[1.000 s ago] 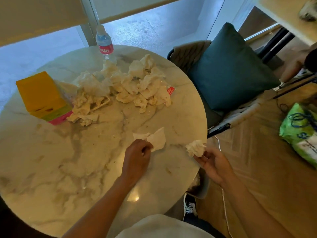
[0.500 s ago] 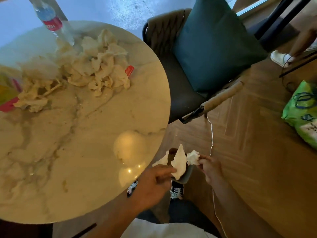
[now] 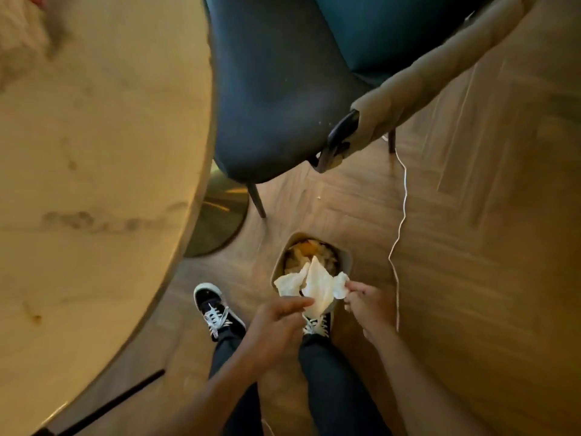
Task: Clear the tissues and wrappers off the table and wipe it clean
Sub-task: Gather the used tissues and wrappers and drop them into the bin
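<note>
My left hand (image 3: pixel 276 325) pinches a flat white tissue (image 3: pixel 316 289) and holds it over a small beige waste bin (image 3: pixel 345 258) on the floor. My right hand (image 3: pixel 366 302) pinches a smaller crumpled tissue (image 3: pixel 341 283) just beside it, also above the bin. The bin holds paper scraps and something orange. The round marble table (image 3: pixel 94 184) fills the left side. A bit of the tissue pile (image 3: pixel 15 42) shows at its top left corner.
A dark blue chair (image 3: pixel 276 89) with a beige padded arm (image 3: pixel 424 80) stands beyond the bin. A white cable (image 3: pixel 401 215) trails across the wooden floor on the right. My two sneakers (image 3: pixel 215 309) are planted near the bin. The table's gold base (image 3: pixel 220 215) is close by.
Both hands carried their tissues off the table edge and down over the floor bin. The view swung down and right, so most of the tabletop pile left the frame.
</note>
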Demonstrator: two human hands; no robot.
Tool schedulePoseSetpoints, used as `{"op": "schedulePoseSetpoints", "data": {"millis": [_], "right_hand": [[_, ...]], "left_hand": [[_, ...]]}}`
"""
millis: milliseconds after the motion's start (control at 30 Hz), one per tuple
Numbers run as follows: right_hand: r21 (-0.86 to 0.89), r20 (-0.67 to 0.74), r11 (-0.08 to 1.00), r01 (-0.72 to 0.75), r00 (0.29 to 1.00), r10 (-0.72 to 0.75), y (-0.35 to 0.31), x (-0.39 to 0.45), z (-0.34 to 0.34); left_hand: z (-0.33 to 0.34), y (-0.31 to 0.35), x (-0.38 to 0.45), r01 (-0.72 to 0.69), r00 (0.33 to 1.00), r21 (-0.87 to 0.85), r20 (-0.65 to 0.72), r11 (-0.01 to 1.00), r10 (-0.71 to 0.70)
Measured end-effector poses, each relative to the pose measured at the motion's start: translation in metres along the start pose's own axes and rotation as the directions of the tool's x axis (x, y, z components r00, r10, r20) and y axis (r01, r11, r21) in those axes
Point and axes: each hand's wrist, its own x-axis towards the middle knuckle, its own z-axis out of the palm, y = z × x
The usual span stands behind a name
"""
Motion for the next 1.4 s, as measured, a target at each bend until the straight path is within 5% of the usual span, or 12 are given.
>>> {"op": "schedulePoseSetpoints", "data": {"millis": [167,300,467,667,900,1400], "right_hand": [[-0.012,0.163,0.990,-0.144,0.976,0.144,0.028,0.063,0.018],[-0.025,0.073,0.976,-0.217,0.973,0.219,0.034,0.089,0.020],[-0.038,-0.006,0.979,-0.201,0.979,0.201,0.041,0.083,0.002],[0.005,0.091,0.996,-0.084,0.992,0.084,0.023,0.035,-0.019],[-0.139,0.176,0.985,0.099,0.982,-0.074,-0.017,-0.046,-0.015],[-0.401,0.240,0.718,0.569,0.822,-0.517,-0.124,-0.243,0.025]], "left_hand": [[0.013,-0.025,0.072,0.096,0.995,-0.022,0.018,0.995,-0.095],[0.023,-0.043,0.124,0.160,0.987,0.068,0.018,0.985,-0.162],[0.023,-0.048,0.135,0.216,0.971,0.377,0.014,0.900,-0.239],[0.012,-0.024,0.088,0.140,0.987,0.350,0.024,0.926,-0.158],[-0.021,-0.003,0.002,0.122,0.992,0.282,-0.049,0.952,-0.113],[-0.112,0.010,-0.182,-0.206,0.936,-0.096,-0.311,0.974,0.167]]}}
